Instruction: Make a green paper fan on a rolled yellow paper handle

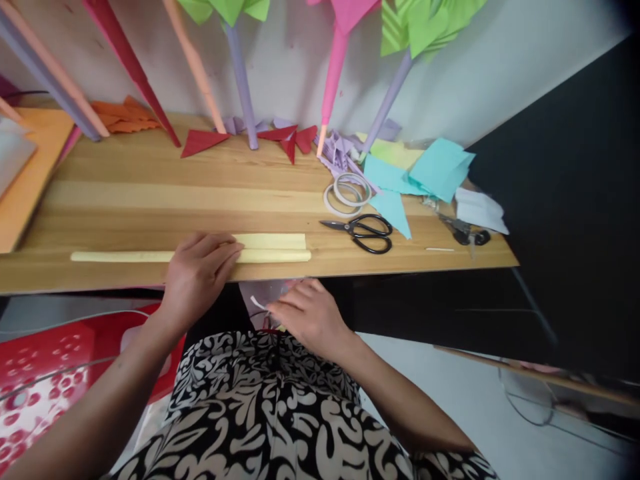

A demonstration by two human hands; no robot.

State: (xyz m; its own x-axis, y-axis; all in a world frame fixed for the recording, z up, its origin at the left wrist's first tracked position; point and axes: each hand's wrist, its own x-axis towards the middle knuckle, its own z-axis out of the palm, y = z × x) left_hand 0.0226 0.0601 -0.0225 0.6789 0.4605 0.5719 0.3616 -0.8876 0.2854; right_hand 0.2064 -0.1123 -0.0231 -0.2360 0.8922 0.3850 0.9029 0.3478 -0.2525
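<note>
A pale yellow sheet of paper rolled into a long thin tube [125,256] lies along the front edge of the wooden table [150,193]. My left hand [200,272] lies flat on it near its middle, fingers stretched out and pressing it down. My right hand [311,315] is below the table edge over my lap, its fingers pinched on a small white strip [258,303].
Black scissors [363,231] and two rolls of clear tape [347,192] lie to the right. Turquoise paper sheets [435,170], purple and red folded pieces sit at the back. Paper pinwheels on rolled sticks [240,73] lean against the wall. A red stool [45,373] stands at lower left.
</note>
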